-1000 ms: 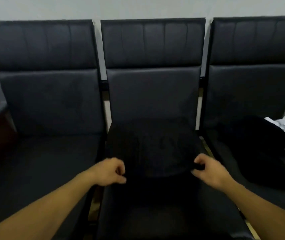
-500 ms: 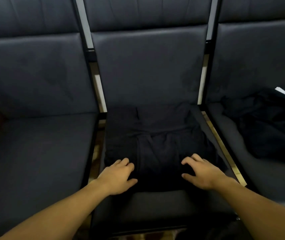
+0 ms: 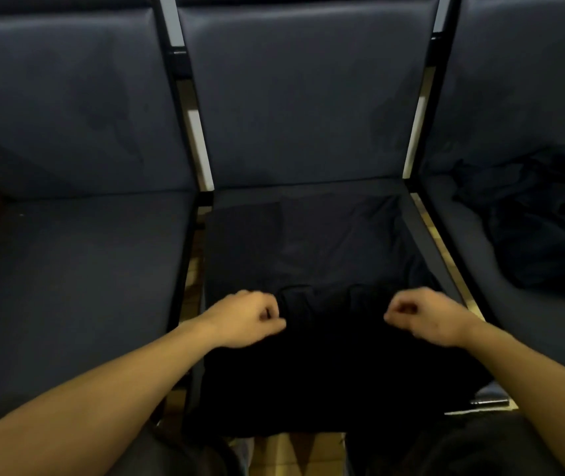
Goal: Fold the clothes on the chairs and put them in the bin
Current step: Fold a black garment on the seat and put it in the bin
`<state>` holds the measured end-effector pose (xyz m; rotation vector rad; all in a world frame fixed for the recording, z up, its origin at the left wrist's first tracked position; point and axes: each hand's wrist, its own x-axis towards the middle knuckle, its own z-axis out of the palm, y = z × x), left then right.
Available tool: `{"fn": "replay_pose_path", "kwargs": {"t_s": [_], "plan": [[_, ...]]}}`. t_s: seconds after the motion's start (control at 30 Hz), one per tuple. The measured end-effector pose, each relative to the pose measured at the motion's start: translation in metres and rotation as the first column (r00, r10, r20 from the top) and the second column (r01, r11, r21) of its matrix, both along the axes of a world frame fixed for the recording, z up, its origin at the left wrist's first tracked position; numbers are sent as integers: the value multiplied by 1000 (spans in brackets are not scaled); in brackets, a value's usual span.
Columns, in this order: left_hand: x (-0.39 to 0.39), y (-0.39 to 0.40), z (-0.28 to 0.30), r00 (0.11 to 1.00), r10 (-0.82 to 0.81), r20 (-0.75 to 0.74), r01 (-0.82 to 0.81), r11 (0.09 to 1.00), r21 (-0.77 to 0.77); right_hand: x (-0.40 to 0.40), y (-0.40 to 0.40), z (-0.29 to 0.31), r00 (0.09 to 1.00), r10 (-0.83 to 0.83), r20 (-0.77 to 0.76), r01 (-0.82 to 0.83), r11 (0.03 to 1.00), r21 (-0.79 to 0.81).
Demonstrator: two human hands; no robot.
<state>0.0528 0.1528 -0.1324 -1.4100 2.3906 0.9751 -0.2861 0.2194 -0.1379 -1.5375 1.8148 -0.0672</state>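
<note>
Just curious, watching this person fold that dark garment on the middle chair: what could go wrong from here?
Two things, I think. The left hand and right hand pinch only the near part of the black garment, so the fold may come out crooked or slip loose. Its near edge also hangs over the front of the middle chair, so it might slide to the floor. No bin is in view, so carrying it there could undo the fold.

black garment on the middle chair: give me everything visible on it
The black garment is soft, matte dark fabric, spread mostly flat on the middle chair's seat with light creases. Its near part hangs over the seat's front edge. The left hand and right hand each pinch the fabric with curled fingers, raising a bunched fold between them. The type of garment can't be told.
</note>
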Motion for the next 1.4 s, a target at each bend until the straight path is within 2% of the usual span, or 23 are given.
{"fn": "replay_pose_path", "kwargs": {"t_s": [0.03, 0.1, 0.2, 0.27, 0.37, 0.43, 0.5, 0.57, 0.63, 0.7, 0.73, 0.8, 0.87, 0.9, 0.93, 1.0, 1.07, 1.13, 1.27, 1.4], "plan": [[-3, -6, -1, 997, 68, -20, -68, 998, -18, 0, -8, 0, 998, -43, -54, 39, 997, -73], [-12, -16, -2, 991, 133, -4, -133, 990, -39, 7, -23, 0, 993, -103, -62, 97, 991, -97], [-29, -29, -4, 985, 145, 92, -136, 986, -94, 21, -39, -9, 989, -97, -110, 91, 994, -57], [-38, -33, -9, 983, 137, 119, -123, 985, -125, 27, -42, -18, 983, -86, -161, 72, 993, -89], [-43, -27, -20, 993, 106, 46, -94, 975, -203, 30, -39, -24, 982, -73, -175, 40, 982, -186], [-42, -23, -26, 994, 98, -58, -109, 963, -245, 31, -40, -22, 989, -100, -107, 71, 966, -250], [-40, -24, -24, 980, 110, -166, -144, 967, -212, 33, -42, -18, 988, -156, 1, 151, 955, -256], [-37, -31, -18, 936, 229, -266, -248, 968, -39, 32, -47, -19, 976, -195, 99, 211, 959, -188], [-34, -39, -9, 895, 340, -290, -314, 940, 132, 33, -55, -19, 965, -206, 161, 231, 961, -150], [-30, -51, 2, 870, 375, -319, -337, 926, 171, 35, -72, -13, 939, -242, 245, 296, 931, -213], [-27, -60, 8, 839, 407, -362, -371, 914, 167, 37, -85, -7, 918, -250, 307, 332, 909, -253], [-20, -80, 18, 720, 499, -482, -478, 861, 176, 41, -114, 12, 863, -253, 437, 413, 853, -321], [-15, -100, 21, 631, 564, -532, -574, 801, 169, 41, -140, 24, 831, -283, 478, 472, 814, -339], [-12, -106, 16, 675, 565, -475, -598, 795, 95, 41, -148, 24, 859, -312, 405, 458, 823, -336], [-10, -105, 10, 781, 519, -348, -567, 822, -48, 41, -150, 20, 906, -318, 278, 404, 844, -352], [-9, -88, -5, 932, 353, -86, -363, 887, -285, 48, -140, 5, 976, -216, 13, 200, 879, -432], [-16, -61, -21, 986, 163, 28, -145, 935, -323, 58, -114, -20, 989, -19, -147, -56, 867, -494], [-21, -42, -38, 992, 37, 121, -1, 958, -287, 60, -88, -46, 961, 102, -258, -209, 878, -431], [-5, -34, -62, 947, -138, 290, 224, 932, -286, 48, -62, -74, 905, 141, -401, -277, 912, -303], [14, -43, -61, 921, -223, 319, 315, 907, -277, 27, -57, -70, 847, 262, -463, -401, 886, -233]]}}
